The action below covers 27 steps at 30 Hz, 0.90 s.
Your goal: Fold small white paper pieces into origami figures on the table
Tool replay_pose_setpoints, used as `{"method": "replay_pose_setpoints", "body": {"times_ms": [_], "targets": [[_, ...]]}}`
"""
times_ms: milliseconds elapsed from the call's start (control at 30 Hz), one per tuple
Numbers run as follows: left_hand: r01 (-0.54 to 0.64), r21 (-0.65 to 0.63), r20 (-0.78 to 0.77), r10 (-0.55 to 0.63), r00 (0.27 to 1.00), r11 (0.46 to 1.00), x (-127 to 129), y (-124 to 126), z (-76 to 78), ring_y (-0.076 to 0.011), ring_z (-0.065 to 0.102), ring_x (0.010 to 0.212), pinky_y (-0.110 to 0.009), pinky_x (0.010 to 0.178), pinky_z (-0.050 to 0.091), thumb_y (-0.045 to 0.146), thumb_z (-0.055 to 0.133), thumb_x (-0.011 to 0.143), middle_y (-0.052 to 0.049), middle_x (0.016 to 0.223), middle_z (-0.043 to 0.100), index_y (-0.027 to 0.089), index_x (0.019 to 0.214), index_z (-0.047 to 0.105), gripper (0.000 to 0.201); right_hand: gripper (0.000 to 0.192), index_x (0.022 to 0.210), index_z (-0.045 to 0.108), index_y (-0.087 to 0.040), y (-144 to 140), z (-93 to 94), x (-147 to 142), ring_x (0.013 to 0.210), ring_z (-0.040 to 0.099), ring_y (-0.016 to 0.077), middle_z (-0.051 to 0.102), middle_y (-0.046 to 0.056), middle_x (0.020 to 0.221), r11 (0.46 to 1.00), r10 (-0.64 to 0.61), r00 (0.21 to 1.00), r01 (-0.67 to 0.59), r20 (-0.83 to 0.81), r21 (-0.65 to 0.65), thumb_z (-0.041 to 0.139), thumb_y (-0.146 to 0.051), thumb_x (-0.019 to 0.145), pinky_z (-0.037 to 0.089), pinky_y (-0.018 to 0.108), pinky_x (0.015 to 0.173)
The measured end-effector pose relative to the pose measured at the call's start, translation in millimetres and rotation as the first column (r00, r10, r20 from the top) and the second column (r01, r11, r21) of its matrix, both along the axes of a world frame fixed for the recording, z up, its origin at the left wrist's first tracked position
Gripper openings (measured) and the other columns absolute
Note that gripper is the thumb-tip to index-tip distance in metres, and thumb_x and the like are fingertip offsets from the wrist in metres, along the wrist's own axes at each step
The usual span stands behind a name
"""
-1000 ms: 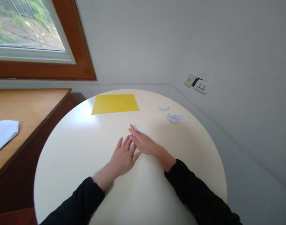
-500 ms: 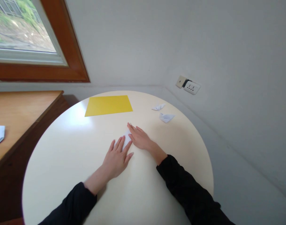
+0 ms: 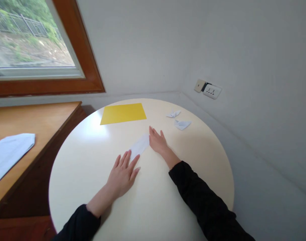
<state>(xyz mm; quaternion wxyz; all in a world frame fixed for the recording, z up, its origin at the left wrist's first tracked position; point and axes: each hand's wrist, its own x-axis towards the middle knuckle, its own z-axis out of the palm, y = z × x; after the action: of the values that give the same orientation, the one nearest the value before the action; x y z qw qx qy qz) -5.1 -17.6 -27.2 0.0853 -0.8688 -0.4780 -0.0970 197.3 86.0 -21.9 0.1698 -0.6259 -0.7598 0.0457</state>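
Both hands are flat and open on the round table (image 3: 168,207), nothing gripped: the left hand (image 3: 123,172) presses the near end of a folded white paper strip (image 3: 140,146) while the right hand (image 3: 158,143) rests at its far end, yellow sheet (image 3: 123,113) well beyond.

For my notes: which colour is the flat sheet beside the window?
Yellow sheet, head view.

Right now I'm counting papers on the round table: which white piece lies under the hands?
The long flat white strip, pinned between both hands; the two small crumpled-looking white pieces lie untouched.
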Motion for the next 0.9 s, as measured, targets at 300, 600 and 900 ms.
{"method": "replay_pose_setpoints", "body": {"times_ms": [300,600,900], "targets": [[-0.201,-0.072,-0.053,0.198,0.979,0.977,-11,14,4.6,-0.0287,0.033,0.133,-0.050,0.105,0.029,0.044,0.026,0.094,-0.018,0.143,0.038,0.022,0.138,0.037,0.051,0.066,0.143,-0.006,0.001,0,-1.9,3,0.133,0.035,0.0246,0.034,0.021,0.144,0.996,-0.072,0.978,0.082,-0.194,0.046,0.025,-0.014,0.087,0.028,0.045,0.107],[-0.472,-0.172,-0.068,0.467,0.881,0.865,-51,52,17.3,-0.0304,0.028,0.135,-0.052,0.104,0.026,0.047,0.021,0.093,-0.020,0.145,0.033,0.019,0.140,0.033,0.056,0.066,0.144,-0.001,-0.001,4,-13.6,4,0.126,0.045,0.0267,0.042,0.022,0.139,0.994,-0.033,0.980,0.053,-0.196,0.097,0.028,-0.013,0.086,0.026,0.048,0.106],[-0.376,-0.014,0.144,0.374,0.916,0.926,-32,72,20.5,-0.0342,0.031,0.133,-0.054,0.105,0.025,0.028,0.038,0.090,-0.021,0.142,0.036,0.014,0.126,0.049,0.041,0.046,0.130,0.046,-0.011,3,-13.2,5,0.122,0.047,0.0231,0.056,0.017,0.128,0.990,0.022,0.982,0.005,-0.188,0.141,0.041,-0.012,0.084,0.023,0.044,0.107]]}}
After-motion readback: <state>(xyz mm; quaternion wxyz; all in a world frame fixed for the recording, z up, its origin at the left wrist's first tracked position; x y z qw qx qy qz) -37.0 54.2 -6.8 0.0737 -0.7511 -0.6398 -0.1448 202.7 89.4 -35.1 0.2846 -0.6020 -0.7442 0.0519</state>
